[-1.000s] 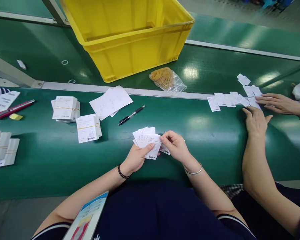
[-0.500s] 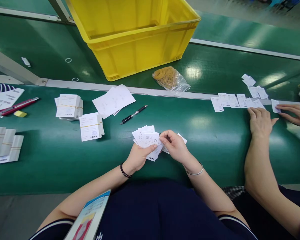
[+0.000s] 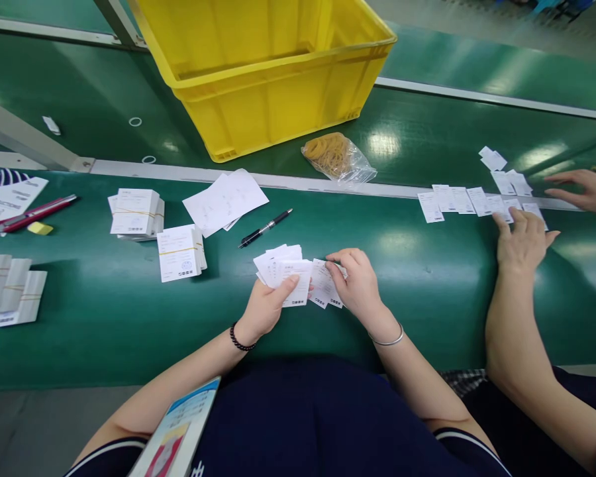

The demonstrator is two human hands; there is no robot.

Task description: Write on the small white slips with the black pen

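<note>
My left hand [image 3: 267, 306] is closed around a fanned bunch of small white printed cards [image 3: 296, 283], its thumb pressed on the front one. Beside it, my right hand [image 3: 361, 286] pinches the upper edge of a white card [image 3: 322, 281]. Part of another card shows below my right fingers; whether they also hold it is unclear. A black pen [image 3: 265, 228] lies on the green table [image 3: 218, 331] just beyond the cards.
Banded card stacks [image 3: 179, 253] stand on the left, near loose white sheets [image 3: 223, 202]. Behind are a yellow bin [image 3: 283, 99] and a bag of rubber bands [image 3: 335, 158]. On the right, a co-worker's hands [image 3: 521, 245] are over laid-out cards [image 3: 459, 200].
My left hand has shifted slightly left with its bunch. A card has parted from the bunch toward my right hand. The co-worker's far hand has drawn back from a card.
</note>
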